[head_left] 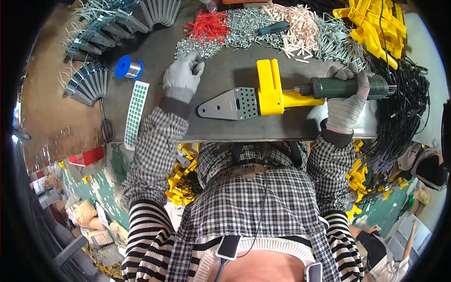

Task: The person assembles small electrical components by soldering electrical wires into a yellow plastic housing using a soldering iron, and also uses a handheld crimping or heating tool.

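Gripping cylindrical screwdriver (340, 88) (dark), knit-gloved right hand (346, 109), perforated plate (223, 106)

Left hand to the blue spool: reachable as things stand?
Likely yes. The left hand is at the pile of small metal parts; the blue spool sits to its left, with only tabletop between them. I can't tell whether that hand holds anything.
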Demonstrator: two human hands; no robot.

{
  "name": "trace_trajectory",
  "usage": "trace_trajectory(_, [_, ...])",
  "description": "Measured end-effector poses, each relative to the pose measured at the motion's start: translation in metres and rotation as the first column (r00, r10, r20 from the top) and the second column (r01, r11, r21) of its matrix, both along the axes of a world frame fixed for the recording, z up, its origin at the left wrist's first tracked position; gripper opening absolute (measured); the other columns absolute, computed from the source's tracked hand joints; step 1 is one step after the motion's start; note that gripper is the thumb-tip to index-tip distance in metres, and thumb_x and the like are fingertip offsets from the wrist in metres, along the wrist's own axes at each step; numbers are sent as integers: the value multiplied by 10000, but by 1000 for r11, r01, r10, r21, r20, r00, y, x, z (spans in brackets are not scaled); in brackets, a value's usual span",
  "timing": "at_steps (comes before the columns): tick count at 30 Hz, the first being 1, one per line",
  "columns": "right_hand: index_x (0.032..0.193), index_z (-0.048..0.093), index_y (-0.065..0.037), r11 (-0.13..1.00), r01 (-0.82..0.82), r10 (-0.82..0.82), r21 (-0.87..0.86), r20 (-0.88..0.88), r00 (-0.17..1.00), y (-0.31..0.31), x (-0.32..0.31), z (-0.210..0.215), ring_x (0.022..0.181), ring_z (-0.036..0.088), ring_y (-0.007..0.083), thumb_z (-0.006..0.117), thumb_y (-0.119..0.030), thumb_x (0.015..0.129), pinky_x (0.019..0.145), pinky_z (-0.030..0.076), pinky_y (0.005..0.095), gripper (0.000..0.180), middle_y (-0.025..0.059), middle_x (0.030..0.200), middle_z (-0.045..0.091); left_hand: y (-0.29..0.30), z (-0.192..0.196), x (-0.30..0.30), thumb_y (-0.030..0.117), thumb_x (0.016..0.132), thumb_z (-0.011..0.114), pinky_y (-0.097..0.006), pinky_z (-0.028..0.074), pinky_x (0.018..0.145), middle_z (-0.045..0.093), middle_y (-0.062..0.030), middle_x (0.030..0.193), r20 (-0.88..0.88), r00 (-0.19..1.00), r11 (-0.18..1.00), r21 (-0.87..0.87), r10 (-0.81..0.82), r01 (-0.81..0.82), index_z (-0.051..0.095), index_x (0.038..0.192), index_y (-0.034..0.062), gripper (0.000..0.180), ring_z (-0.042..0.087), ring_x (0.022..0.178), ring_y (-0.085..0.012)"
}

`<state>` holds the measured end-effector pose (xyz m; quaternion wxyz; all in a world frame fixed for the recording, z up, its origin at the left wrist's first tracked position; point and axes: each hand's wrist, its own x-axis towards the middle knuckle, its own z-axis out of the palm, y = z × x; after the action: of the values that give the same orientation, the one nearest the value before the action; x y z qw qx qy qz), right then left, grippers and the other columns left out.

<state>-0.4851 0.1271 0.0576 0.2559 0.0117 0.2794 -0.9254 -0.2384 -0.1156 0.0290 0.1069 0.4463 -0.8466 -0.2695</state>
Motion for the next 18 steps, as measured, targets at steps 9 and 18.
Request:
trace_trajectory(9, [1031,533,22,999,-21,22,-46,22,1000,3,-5,-5,761,491,147,705,-179,852,769,485,285,320,42,844,504,-10,21,-23,50,819,577,-345,507,646,679,-84,842,288,939,965,-123,-190,233,643,878,73,92,669,765,-228])
trace_trajectory(18, [1017,533,11,997,72,-72,-4,22,997,-1,-7,-5,766,494,153,717,-154,837,754,487,279,306,52,852,510,-18,12,-27,127,824,544,-402,509,683,658,-94,839,541,775,814,-255,-328,522,613,806,119,72,661,810,-284])
